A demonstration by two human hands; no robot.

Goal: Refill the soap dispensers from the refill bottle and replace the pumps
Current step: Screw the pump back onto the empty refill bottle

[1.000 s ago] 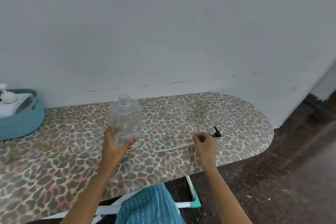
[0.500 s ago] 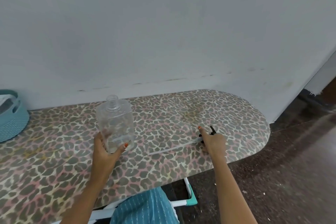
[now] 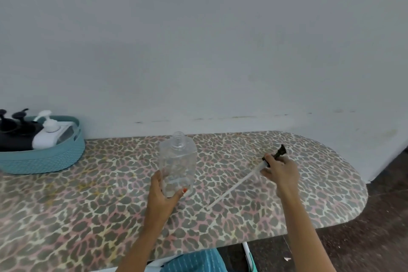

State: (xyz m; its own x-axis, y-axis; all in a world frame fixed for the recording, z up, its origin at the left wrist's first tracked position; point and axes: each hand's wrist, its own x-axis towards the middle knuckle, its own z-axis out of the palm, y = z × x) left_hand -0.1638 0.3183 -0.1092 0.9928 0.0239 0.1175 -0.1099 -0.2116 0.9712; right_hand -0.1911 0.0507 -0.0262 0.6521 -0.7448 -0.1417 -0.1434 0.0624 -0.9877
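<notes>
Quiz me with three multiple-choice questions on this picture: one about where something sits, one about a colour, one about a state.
1. Where does the teal woven basket sit?
A. On the floor.
B. At the left end of the leopard-print ironing board, near the wall.
C. Between the two hands.

2. What colour is the head of the long-tubed plastic pump that the right hand grips?
A. White.
B. Teal.
C. Black.

3. How is the neck of the clear plastic bottle that the left hand holds?
A. Open, no pump on it.
B. Closed by a pump.
C. Capped with a lid.

Answers:
1 B, the basket stands far left on the board.
2 C, the head above the fingers is black and its tube is white.
3 A, bare threads show at the top.
</notes>
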